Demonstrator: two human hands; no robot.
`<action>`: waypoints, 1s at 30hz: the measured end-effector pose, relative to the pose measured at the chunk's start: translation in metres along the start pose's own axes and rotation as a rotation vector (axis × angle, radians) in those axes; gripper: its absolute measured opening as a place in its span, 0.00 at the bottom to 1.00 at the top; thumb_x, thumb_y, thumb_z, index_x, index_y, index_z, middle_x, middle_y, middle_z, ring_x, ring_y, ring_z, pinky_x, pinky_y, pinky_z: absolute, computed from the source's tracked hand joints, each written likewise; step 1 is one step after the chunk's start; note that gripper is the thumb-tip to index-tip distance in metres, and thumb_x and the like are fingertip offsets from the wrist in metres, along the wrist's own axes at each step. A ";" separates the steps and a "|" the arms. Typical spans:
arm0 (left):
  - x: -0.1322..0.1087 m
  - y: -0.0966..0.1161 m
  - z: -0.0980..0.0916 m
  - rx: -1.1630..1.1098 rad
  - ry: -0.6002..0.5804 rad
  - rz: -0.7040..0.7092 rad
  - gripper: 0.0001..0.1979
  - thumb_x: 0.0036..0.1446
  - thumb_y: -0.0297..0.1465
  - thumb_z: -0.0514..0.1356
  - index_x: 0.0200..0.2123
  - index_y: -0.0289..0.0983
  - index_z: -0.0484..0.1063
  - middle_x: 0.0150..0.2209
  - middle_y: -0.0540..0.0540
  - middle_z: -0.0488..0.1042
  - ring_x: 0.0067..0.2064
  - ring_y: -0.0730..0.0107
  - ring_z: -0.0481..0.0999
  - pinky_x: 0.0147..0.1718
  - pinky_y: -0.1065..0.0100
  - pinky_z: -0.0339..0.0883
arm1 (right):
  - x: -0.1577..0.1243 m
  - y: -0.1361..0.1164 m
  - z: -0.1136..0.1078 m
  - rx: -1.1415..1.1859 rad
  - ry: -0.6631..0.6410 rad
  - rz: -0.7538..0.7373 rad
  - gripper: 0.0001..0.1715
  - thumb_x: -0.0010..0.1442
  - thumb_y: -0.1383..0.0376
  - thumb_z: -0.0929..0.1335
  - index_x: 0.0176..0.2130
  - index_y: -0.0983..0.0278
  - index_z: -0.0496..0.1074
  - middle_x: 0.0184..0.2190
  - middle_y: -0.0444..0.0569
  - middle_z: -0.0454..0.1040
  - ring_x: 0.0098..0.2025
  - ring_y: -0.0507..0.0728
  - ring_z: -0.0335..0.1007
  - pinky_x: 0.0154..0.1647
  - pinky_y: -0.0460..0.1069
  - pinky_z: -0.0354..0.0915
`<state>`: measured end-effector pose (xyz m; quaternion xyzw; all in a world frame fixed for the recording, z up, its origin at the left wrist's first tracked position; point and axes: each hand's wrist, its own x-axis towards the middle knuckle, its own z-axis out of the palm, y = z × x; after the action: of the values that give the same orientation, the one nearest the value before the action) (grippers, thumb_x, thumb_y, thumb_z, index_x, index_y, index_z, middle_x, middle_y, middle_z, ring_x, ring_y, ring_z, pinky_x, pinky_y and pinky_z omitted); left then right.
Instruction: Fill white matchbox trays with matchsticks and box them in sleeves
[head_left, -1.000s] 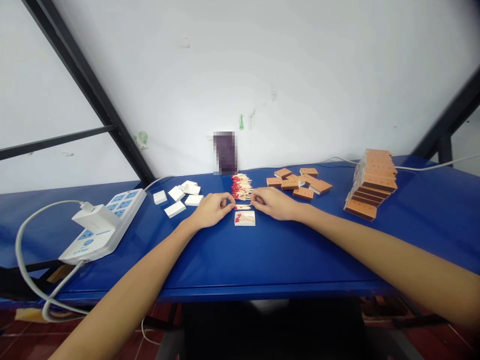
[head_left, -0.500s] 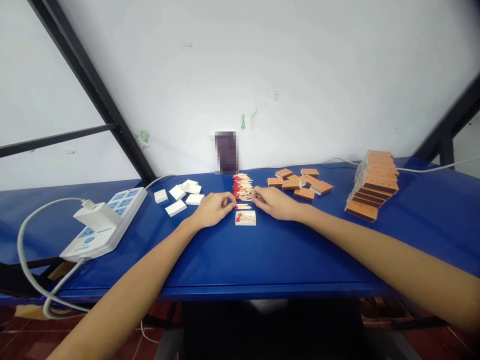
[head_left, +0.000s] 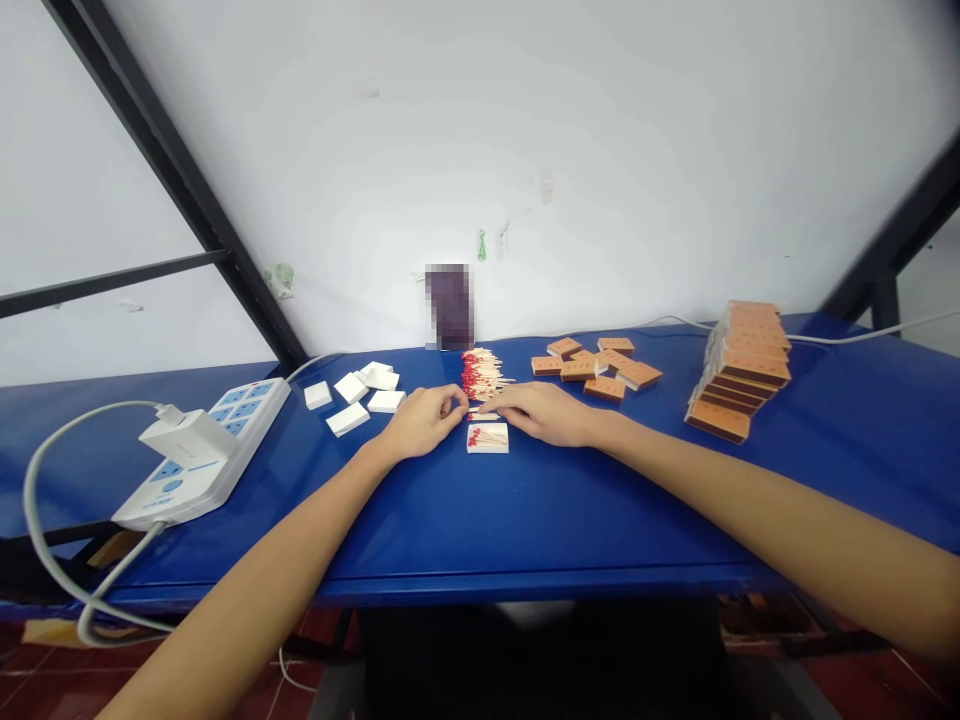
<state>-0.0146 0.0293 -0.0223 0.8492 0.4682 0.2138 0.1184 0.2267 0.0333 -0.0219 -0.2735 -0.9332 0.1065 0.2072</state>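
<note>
Just beyond the tray (head_left: 487,450) lie a few matches (head_left: 486,416), with the pile (head_left: 482,376) farther beyond! Left hand (head_left: 424,421), left of the tray: thumb and finger curled close together, grip impossible to tell. Right hand (head_left: 544,412), beyond the tray's right edge: index stretched over those matches, any hold hidden.

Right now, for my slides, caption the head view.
Left hand and right hand at loose matches between a match pile and white tray.
</note>
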 end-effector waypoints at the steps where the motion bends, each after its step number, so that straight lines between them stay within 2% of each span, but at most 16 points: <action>1: 0.000 0.000 0.000 -0.007 -0.003 0.001 0.11 0.63 0.37 0.54 0.37 0.38 0.73 0.21 0.53 0.66 0.24 0.72 0.63 0.25 0.71 0.51 | 0.000 0.000 0.000 -0.010 -0.012 -0.001 0.21 0.67 0.69 0.59 0.53 0.58 0.73 0.47 0.49 0.77 0.45 0.56 0.72 0.44 0.49 0.63; 6: 0.002 -0.005 -0.003 -0.066 -0.015 0.014 0.11 0.64 0.36 0.53 0.39 0.38 0.73 0.21 0.54 0.65 0.25 0.73 0.64 0.26 0.71 0.53 | 0.000 -0.001 -0.002 -0.104 -0.060 0.011 0.22 0.67 0.70 0.60 0.54 0.59 0.75 0.40 0.51 0.76 0.38 0.55 0.71 0.37 0.47 0.61; 10: 0.002 -0.007 -0.003 -0.072 -0.019 0.025 0.10 0.62 0.32 0.54 0.41 0.37 0.73 0.21 0.54 0.64 0.24 0.73 0.63 0.26 0.71 0.53 | -0.001 0.000 -0.002 -0.125 -0.057 -0.003 0.22 0.67 0.70 0.60 0.55 0.57 0.74 0.39 0.51 0.75 0.37 0.55 0.70 0.36 0.47 0.61; 18: 0.003 -0.009 -0.003 -0.057 -0.044 0.027 0.09 0.59 0.29 0.55 0.40 0.37 0.74 0.21 0.54 0.64 0.24 0.73 0.63 0.26 0.71 0.53 | -0.001 0.000 0.001 -0.081 -0.019 0.003 0.22 0.67 0.69 0.60 0.56 0.59 0.72 0.43 0.51 0.77 0.41 0.56 0.72 0.39 0.49 0.63; 26: 0.002 -0.008 -0.004 -0.055 -0.049 0.025 0.09 0.59 0.30 0.55 0.40 0.38 0.74 0.21 0.55 0.63 0.24 0.73 0.63 0.26 0.71 0.53 | 0.001 -0.005 -0.003 -0.116 -0.070 0.045 0.21 0.67 0.69 0.61 0.55 0.60 0.74 0.43 0.52 0.78 0.41 0.57 0.73 0.40 0.49 0.65; 30: 0.002 -0.007 -0.004 -0.055 -0.058 0.043 0.10 0.59 0.30 0.55 0.41 0.39 0.75 0.20 0.55 0.62 0.23 0.74 0.62 0.26 0.71 0.52 | 0.001 -0.005 -0.002 -0.087 -0.042 0.050 0.22 0.67 0.69 0.60 0.56 0.60 0.72 0.48 0.52 0.78 0.44 0.58 0.74 0.43 0.50 0.66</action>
<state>-0.0208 0.0344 -0.0210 0.8614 0.4400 0.2044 0.1503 0.2244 0.0293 -0.0186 -0.3033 -0.9340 0.0767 0.1726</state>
